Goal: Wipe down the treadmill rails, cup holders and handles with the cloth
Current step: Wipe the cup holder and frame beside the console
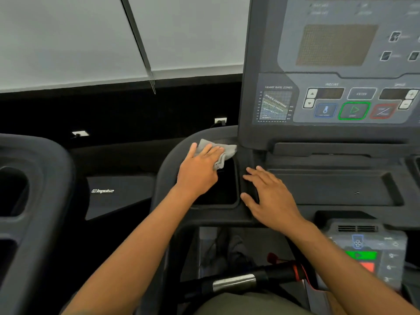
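Cloth (227, 149), long axis left-right, under left hand (198, 173) on cup holder (238, 189).

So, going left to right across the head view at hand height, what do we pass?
Neighbouring treadmill's frame → Impulse logo panel → left hand pressing the cloth → right hand resting flat → shallow tray.

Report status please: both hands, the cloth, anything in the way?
Left hand flat, pressing cloth on far rim of cup holder. Right hand open, resting on console beside it. Nothing blocking.
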`<state>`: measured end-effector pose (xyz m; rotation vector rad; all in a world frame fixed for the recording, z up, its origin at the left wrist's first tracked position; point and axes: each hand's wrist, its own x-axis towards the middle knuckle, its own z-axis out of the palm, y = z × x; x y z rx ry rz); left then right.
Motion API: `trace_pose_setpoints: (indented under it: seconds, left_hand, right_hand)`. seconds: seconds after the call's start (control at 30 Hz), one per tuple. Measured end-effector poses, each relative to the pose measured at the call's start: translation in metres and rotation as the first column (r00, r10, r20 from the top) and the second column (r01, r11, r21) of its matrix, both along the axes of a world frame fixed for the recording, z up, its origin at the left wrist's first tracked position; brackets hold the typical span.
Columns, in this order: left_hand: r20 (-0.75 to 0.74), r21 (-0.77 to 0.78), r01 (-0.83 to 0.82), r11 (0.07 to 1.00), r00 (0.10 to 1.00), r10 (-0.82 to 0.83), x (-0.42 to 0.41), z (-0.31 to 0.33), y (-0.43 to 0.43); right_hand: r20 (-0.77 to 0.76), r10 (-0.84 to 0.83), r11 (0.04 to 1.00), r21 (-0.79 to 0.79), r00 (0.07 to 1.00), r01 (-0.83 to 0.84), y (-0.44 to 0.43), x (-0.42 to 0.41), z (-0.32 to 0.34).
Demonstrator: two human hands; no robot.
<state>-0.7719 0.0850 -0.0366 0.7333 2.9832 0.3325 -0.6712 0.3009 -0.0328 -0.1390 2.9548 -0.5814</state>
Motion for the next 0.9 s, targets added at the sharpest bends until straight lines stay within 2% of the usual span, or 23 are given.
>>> trace_pose_setpoints:
  seconds: [0.2,0.3,0.4,0.47,0.53,0.6,0.67,0.73,0.9]
  left_hand:
    - [-0.085,-0.077,-0.147,0.986,0.986,0.141,0.058,-0.005,-0.043]
    - [-0.124,-0.127,-0.077,0.989,0.99,0.061,0.093,-0.008,-0.062]
    - [-0.118,-0.224,0.07,0.972,0.988,-0.099,0.105,-0.009,-0.065]
    - [-0.011,-0.313,0.178,0.933,0.981,-0.191,0.095,-0.001,-0.05]
    - [0.2,-0.369,0.27,0.889,0.958,-0.208,0.072,0.005,-0.03]
    - [0.446,-0.406,0.328,0.853,0.886,-0.128,0.046,0.012,-0.006]
    - [0.59,-0.42,0.276,0.864,0.807,0.029,0.031,0.02,0.017]
    - [0.621,-0.442,0.22,0.87,0.775,0.12,0.029,0.027,0.034]
    - [0.578,-0.448,0.115,0.886,0.793,0.19,0.032,0.027,0.037]
  right_hand:
    - [-0.015,0.019,1.0,-0.015,1.0,-0.02,0.003,0.003,0.0]
    - [-0.002,0.013,0.999,-0.032,1.0,-0.013,0.002,0.005,0.0]
    - [0.002,0.017,1.0,-0.025,1.0,-0.017,0.002,0.006,-0.001]
    - [0.003,0.019,1.0,-0.022,1.0,-0.019,0.002,0.006,-0.001]
    - [0.012,0.019,1.0,-0.02,1.0,-0.019,0.002,0.006,0.0]
    - [0.023,0.029,1.0,-0.006,0.999,-0.029,0.002,0.007,0.0]
    - [0.024,0.047,0.999,0.012,0.999,-0.047,0.004,0.008,0.0]
    - [0.024,0.055,0.998,0.014,0.998,-0.056,0.006,0.008,0.001]
    - [0.031,0.081,0.996,0.038,0.996,-0.082,0.005,0.012,0.004]
